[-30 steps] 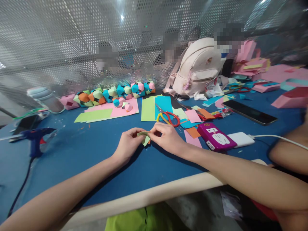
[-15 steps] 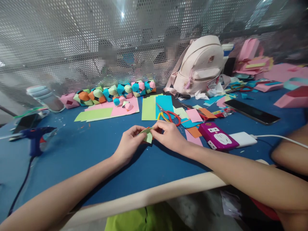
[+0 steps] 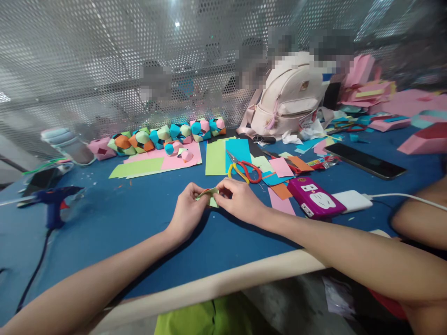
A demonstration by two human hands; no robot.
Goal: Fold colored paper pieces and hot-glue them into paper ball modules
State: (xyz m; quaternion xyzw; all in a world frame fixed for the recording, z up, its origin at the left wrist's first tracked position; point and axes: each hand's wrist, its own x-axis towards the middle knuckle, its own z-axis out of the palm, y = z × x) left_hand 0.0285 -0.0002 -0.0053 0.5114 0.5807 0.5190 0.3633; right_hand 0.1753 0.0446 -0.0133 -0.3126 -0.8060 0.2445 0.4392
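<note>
Between my hands is a small folded piece of light green paper point(image 3: 213, 201) with a bit of orange at its top edge. My left hand point(image 3: 190, 207) pinches its left side, thumb in front. On its right side my right hand point(image 3: 237, 197) grips it with thumb and fingers. Just beyond the hands lie scissors point(image 3: 246, 170) with red and yellow handles, partly on a blue paper sheet point(image 3: 240, 151) beside a green sheet point(image 3: 215, 158). Several folded paper balls point(image 3: 160, 136) in mixed colours stand in a row behind.
At left are a blue glue gun point(image 3: 54, 204) and a bottle point(image 3: 71, 146). To the right, a purple power adapter point(image 3: 314, 197), a white charger point(image 3: 352, 202), a phone point(image 3: 365, 161) and paper scraps point(image 3: 281, 167). A backpack point(image 3: 289, 100) leans on the mesh; another person's arm point(image 3: 421, 221) rests at right.
Both hands have shifted slightly left with the green paper, which is now tilted flatter, showing less of its front. The rest of the table looks the same.
</note>
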